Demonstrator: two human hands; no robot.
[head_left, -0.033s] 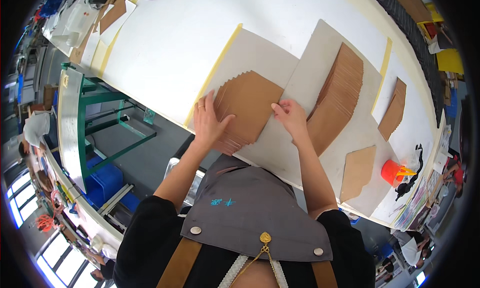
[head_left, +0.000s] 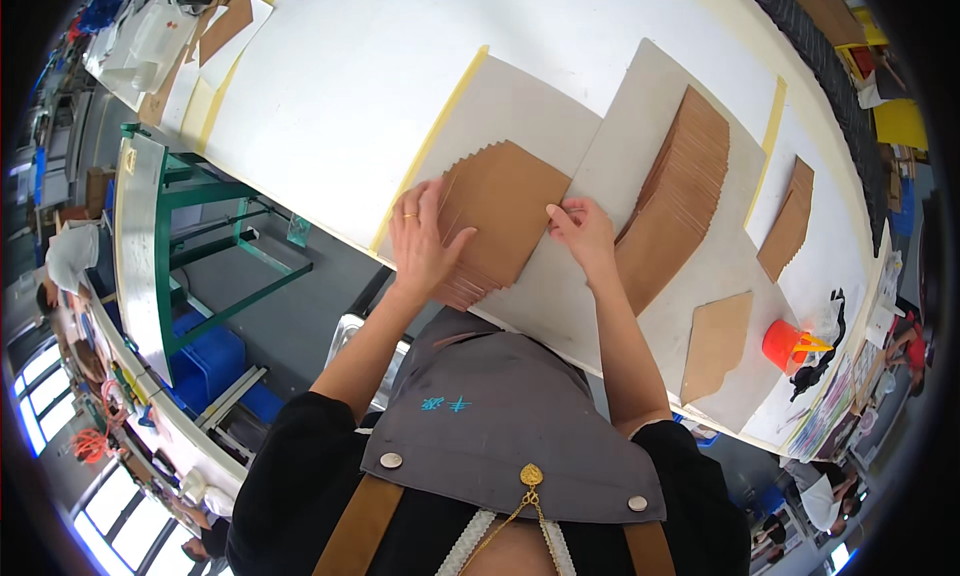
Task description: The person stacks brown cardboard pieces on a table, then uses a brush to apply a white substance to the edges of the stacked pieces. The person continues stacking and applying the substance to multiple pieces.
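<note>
I have both hands at a fanned stack of brown, many-sided sheet pieces with a stepped edge (head_left: pixel 512 201), which lies in front of me on a grey flat board (head_left: pixel 545 106), on the near side of a long white table (head_left: pixel 330 96). My left hand (head_left: pixel 425 244) is loosely spread, fingers reaching forward and thumb well apart, resting over the left side of the stack; it is not closed round anything. My right hand (head_left: pixel 585 234) is half curled, thumb and fingertips close together at the stack's right corner; I cannot tell whether the top piece is pinched there or only touched.

Hardly anything has changed from a moment ago: both hands keep their places against the stack, and its steps look the same. I take that to mean this fan is being steadied rather than reshaped at this instant.

To the right, on a second grey board (head_left: pixel 625 106), a long curved fan of brown strips (head_left: pixel 680 191) lies beside my right forearm, with a flat tan piece (head_left: pixel 715 344) to its right on the near side. Farther right are a smaller brown fan (head_left: pixel 788 221) and, nearer me, a red-orange pot (head_left: pixel 778 344).
</note>
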